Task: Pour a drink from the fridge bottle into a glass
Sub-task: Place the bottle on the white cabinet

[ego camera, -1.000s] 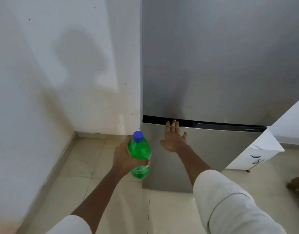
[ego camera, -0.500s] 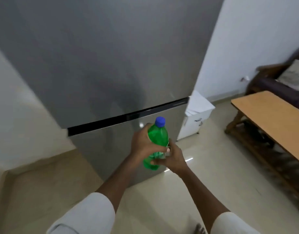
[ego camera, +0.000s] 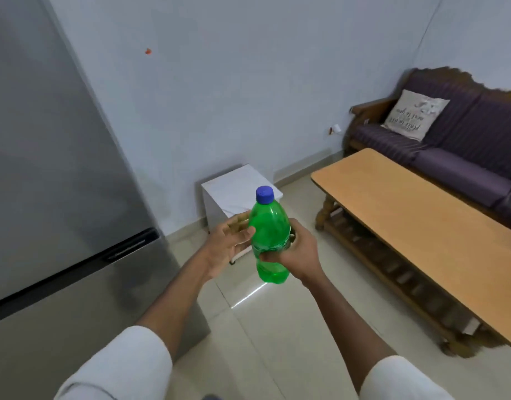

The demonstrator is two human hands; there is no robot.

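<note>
Head view, looking forward and down. I see a green plastic bottle [ego camera: 270,239] held upright near the centre of the scene, above the pale tiled floor [ego camera: 263,327]. Its blue screw cap [ego camera: 264,194] is on and closed. The bottle's wall is translucent green throughout, so I cannot tell how high any liquid inside it stands; a label band runs around its middle at the level of the gripping fingers.

The right hand [ego camera: 296,252] is wrapped around the bottle's middle from the right, fingers curled across the near face and clenched on it. The left hand [ego camera: 229,242] lies just to the left of the bottle with its fingers spread and loosened; the fingertips are at or against the bottle's upper left side, and I cannot tell whether they press on it. Both forearms are bare below white sleeves [ego camera: 115,368].

At the left stands the grey fridge [ego camera: 52,174], doors closed, with a dark seam between the upper and lower door. Beyond the bottle, on the floor against the far wall, sits a small white box-shaped cabinet [ego camera: 234,194], closed, so its contents are not visible. To the right is a long wooden table [ego camera: 421,220] with a bare top, and farther right a purple sofa [ego camera: 456,151] with a wooden frame carries a pale printed cushion [ego camera: 416,115].
</note>
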